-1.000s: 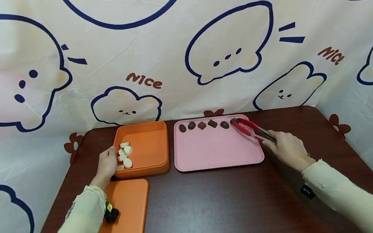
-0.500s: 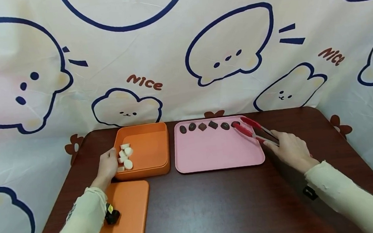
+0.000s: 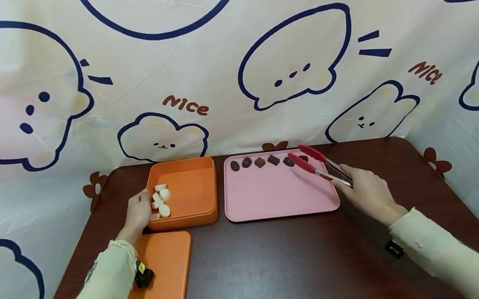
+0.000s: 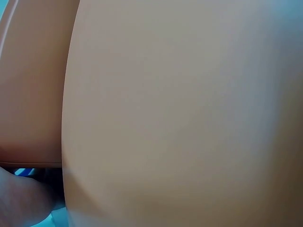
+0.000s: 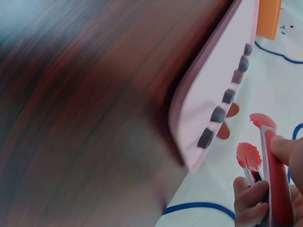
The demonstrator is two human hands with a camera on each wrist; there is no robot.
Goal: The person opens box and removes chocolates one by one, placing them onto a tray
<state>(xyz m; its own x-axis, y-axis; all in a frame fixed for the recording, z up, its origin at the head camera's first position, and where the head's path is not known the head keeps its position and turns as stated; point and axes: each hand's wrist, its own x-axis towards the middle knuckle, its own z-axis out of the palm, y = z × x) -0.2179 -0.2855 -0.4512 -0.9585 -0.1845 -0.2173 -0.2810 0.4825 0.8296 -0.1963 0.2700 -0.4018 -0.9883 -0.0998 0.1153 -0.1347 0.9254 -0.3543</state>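
My left hand [image 3: 136,216] grips the left wall of an orange box [image 3: 191,188]. Several white pieces [image 3: 164,194] lie along that side inside it. In the left wrist view, part of the hand [image 4: 23,198] shows low beside the box wall [image 4: 33,85]. My right hand [image 3: 369,194] holds red-tipped tongs [image 3: 303,163] over the right end of a pink tray [image 3: 274,194]. The tong tips stand apart with nothing between them. Several dark chocolates [image 3: 260,162] form a row along the tray's far edge; the tongs partly cover the rightmost ones in the head view.
A flat orange lid [image 3: 169,276] lies in front of the box, partly under my left forearm. Box and tray stand side by side near the far edge of the dark wooden table [image 3: 267,262]. A printed cloth [image 3: 223,74] hangs behind it.
The tongs have spread and come up off the rightmost chocolate, which stays on the tray. They have shifted slightly left. My left hand keeps its place on the box.
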